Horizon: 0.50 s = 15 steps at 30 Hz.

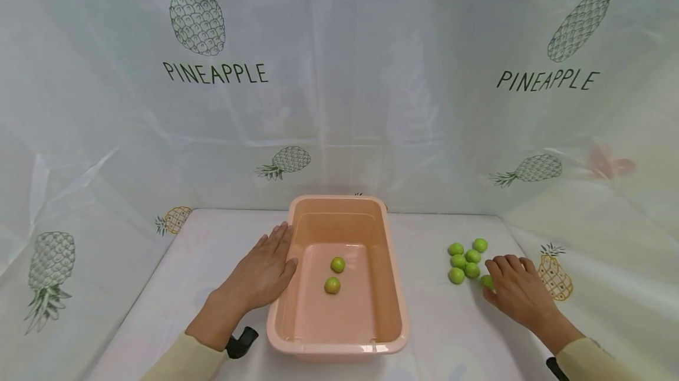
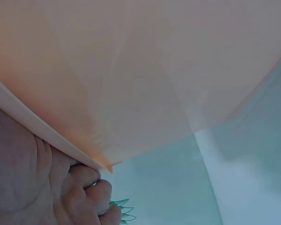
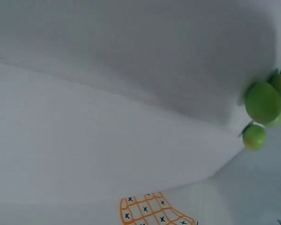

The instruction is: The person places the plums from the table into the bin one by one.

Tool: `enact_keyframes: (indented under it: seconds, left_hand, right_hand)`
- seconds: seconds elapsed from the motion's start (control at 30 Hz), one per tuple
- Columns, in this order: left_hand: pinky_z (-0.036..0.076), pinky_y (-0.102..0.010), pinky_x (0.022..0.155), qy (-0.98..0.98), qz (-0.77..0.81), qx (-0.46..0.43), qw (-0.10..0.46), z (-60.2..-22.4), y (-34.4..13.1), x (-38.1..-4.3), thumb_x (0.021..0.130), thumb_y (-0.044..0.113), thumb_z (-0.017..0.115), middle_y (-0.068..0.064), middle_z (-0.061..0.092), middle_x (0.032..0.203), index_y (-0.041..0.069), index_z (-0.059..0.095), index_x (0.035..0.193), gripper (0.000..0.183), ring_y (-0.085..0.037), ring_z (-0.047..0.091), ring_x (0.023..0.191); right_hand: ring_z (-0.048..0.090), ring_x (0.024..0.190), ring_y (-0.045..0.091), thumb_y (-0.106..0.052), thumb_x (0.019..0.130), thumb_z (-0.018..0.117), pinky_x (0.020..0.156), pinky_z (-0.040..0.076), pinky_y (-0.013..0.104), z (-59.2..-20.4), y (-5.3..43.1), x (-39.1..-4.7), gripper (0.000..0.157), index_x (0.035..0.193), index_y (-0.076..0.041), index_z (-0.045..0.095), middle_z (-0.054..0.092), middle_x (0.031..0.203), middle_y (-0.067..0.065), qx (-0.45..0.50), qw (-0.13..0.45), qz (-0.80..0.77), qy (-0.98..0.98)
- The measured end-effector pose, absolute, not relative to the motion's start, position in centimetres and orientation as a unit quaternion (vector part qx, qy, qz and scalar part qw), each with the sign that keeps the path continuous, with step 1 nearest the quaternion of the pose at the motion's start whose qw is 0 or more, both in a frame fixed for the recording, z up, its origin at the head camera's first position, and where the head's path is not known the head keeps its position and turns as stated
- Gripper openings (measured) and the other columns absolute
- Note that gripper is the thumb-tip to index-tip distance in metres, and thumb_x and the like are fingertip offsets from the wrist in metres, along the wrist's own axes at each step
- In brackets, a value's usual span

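Note:
A pink plastic basin (image 1: 395, 286) stands in the middle of the table, two small round green fruits (image 1: 332, 285) lying on its floor. My left hand (image 1: 260, 278) rests on the basin's left rim with fingers extended; its palm lies against the outside of the wall in the left wrist view. On the right is a cluster of several green fruits (image 1: 458, 261), their exact kind unclear. My right hand (image 1: 517, 292) is at the cluster's near right side, thumb and fingers spread around one green fruit (image 1: 487, 281). In the right wrist view that hand is out of sight; green fruits (image 3: 263, 102) show at the right edge.
A white cloth covers the table (image 1: 424, 322). Behind and beside it hangs a pale curtain (image 1: 371, 104) printed with pineapples and lettering. The curtain comes close to the table's right edge beside my right hand.

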State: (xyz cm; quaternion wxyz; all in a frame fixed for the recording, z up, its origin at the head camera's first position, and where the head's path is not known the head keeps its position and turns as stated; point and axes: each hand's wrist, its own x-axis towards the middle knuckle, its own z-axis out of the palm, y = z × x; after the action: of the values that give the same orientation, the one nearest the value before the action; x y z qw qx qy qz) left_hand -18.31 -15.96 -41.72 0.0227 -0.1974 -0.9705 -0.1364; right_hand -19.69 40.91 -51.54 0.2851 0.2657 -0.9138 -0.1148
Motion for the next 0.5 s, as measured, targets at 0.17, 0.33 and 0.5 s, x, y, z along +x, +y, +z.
enact_keyframes:
  seconds: [0.17,0.33,0.5]
  left_hand:
    - [0.026,-0.058,0.129,-0.970,-0.139,-0.197,0.020,-41.6,-15.9,-18.3,0.112,0.033,0.044,-0.025,0.024,0.172,-0.008,0.024,0.163,0.069,-0.040,0.024,0.160]
    - [0.025,-0.058,0.129,-0.971,-0.133,-0.198,0.020,-41.5,-16.0,-18.2,0.112,0.032,0.044,-0.026,0.024,0.172,-0.009,0.024,0.163,0.068,-0.041,0.024,0.160]
    - [0.025,-0.058,0.130,-0.971,-0.133,-0.199,0.018,-41.5,-16.1,-18.2,0.112,0.032,0.044,-0.025,0.023,0.172,-0.008,0.023,0.164,0.068,-0.041,0.023,0.161]
  right_hand:
    - [0.057,0.093,0.041,-0.051,0.106,0.009,0.079,0.048,0.060,-52.6,41.5,-19.7,0.073,0.105,0.003,0.057,0.060,0.097,0.018,0.270,0.291,-0.115,-0.911]
    - [0.056,0.089,0.039,-0.049,0.105,0.007,0.077,0.049,0.059,-53.3,41.9,-19.8,0.071,0.102,0.002,0.056,0.057,0.093,0.016,0.274,0.284,-0.121,-0.911]
    - [0.055,0.090,0.039,-0.047,0.102,0.009,0.079,0.049,0.059,-53.7,42.2,-19.8,0.067,0.102,0.001,0.056,0.056,0.094,0.015,0.268,0.262,-0.130,-0.918]
